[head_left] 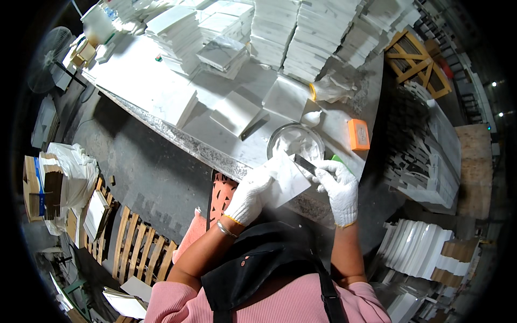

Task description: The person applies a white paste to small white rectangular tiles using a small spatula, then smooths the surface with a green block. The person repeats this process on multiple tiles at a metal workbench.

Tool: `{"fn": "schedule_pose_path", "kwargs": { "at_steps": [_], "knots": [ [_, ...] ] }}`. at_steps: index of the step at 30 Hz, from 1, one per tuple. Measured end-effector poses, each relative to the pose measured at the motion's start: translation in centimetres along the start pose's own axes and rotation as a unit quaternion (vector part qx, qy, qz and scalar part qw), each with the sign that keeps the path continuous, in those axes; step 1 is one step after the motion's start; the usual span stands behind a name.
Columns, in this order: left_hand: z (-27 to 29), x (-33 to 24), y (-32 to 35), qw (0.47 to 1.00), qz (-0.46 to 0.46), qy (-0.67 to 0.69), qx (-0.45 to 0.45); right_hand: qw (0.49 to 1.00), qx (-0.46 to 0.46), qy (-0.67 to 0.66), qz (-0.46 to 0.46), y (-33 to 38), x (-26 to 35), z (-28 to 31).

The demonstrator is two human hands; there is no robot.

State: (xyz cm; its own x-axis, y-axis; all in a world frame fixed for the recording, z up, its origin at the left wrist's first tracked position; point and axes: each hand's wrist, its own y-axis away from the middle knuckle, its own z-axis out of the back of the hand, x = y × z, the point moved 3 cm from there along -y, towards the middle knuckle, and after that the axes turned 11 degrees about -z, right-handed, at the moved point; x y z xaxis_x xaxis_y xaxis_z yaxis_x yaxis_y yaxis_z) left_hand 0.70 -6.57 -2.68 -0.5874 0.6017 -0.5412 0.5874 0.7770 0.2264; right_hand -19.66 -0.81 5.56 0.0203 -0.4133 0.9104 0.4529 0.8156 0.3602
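My left hand (pixel 251 192), in a white knit glove, grips a square white marble tile (pixel 291 183) with faint grey veins by its left side. In my right hand (pixel 339 188), gloved too, is a putty knife (pixel 305 164) with a flat dark blade. The blade touches or hovers just over the tile's upper right edge; I cannot tell which. Its handle is hidden in my fingers. Just beyond the tile, a round bowl (pixel 272 144) holds white paste (pixel 297 141). Something green (pixel 337 159) shows behind my right fingers.
Loose tiles (pixel 235 112) and tall tile stacks (pixel 273 32) cover the marble-topped table. An orange box (pixel 358 134), a white bulb-shaped thing (pixel 311 118) and a spare glove (pixel 331 89) lie right of the bowl. A fan (pixel 51 56) stands far left; wooden pallets (pixel 139 245) lie lower left.
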Motion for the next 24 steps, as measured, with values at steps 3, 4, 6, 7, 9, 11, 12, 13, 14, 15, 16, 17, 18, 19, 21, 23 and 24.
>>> {"fn": "schedule_pose_path", "kwargs": {
  "at_steps": [3,4,6,7,9,11,12,13,14,15,16,17,18,19,21,23,24],
  "knots": [
    [-0.8,-0.4,0.0,1.000,-0.007,-0.007,0.004,1.000,-0.009,0.003,0.018,0.3,-0.3,-0.1],
    [-0.9,-0.4,0.0,1.000,-0.008,-0.012,0.002,0.999,-0.012,0.012,0.033,0.4,-0.2,-0.1],
    [-1.6,-0.8,0.0,1.000,-0.015,-0.017,0.006,0.997,-0.018,0.029,0.064,0.7,0.0,-0.2],
    [-2.4,-1.2,0.0,1.000,-0.022,-0.017,0.012,0.997,-0.025,0.033,0.071,0.8,0.0,-0.3],
    [-2.5,-1.2,0.1,1.000,-0.021,-0.019,0.014,0.995,-0.040,0.040,0.085,1.0,0.0,-0.3],
    [-1.8,-0.7,0.3,1.000,-0.014,-0.019,0.003,0.992,-0.050,0.057,0.101,1.0,-0.2,-0.2],
    [-1.9,-0.7,0.3,1.000,-0.015,-0.018,-0.003,0.990,-0.055,0.066,0.108,0.9,-0.4,-0.1],
    [-2.6,-0.9,0.4,1.000,-0.025,-0.015,-0.010,0.991,-0.056,0.059,0.103,0.8,-0.6,0.0],
    [-2.7,-0.9,0.4,0.999,-0.031,-0.013,-0.014,0.992,-0.056,0.052,0.098,0.7,-0.8,0.1],
    [-2.8,-1.0,0.4,0.999,-0.036,-0.011,-0.019,0.993,-0.056,0.045,0.094,0.7,-0.9,0.2],
    [-2.7,-0.9,0.3,0.999,-0.037,-0.011,-0.021,0.995,-0.051,0.020,0.079,0.6,-0.9,0.3],
    [-2.5,-0.8,0.4,0.999,-0.039,-0.013,-0.020,0.997,-0.046,-0.005,0.064,0.7,-0.9,0.3],
    [-2.4,-0.6,0.4,0.999,-0.040,-0.015,-0.019,0.998,-0.041,-0.029,0.048,0.7,-0.9,0.4],
    [-2.2,-0.6,0.5,0.999,-0.043,-0.019,-0.015,0.998,-0.035,-0.033,0.031,0.8,-0.7,0.4],
    [-2.3,-0.7,0.6,0.999,-0.047,-0.019,-0.013,0.999,-0.024,-0.041,-0.003,0.8,-0.3,0.5],
    [-2.7,-0.9,0.6,0.998,-0.050,-0.010,-0.020,0.999,-0.014,-0.043,-0.016,0.6,-0.2,0.4],
    [-2.7,-0.9,0.6,0.999,-0.048,-0.009,-0.020,0.999,-0.008,-0.044,-0.023,0.6,-0.2,0.4]
  ]
}}
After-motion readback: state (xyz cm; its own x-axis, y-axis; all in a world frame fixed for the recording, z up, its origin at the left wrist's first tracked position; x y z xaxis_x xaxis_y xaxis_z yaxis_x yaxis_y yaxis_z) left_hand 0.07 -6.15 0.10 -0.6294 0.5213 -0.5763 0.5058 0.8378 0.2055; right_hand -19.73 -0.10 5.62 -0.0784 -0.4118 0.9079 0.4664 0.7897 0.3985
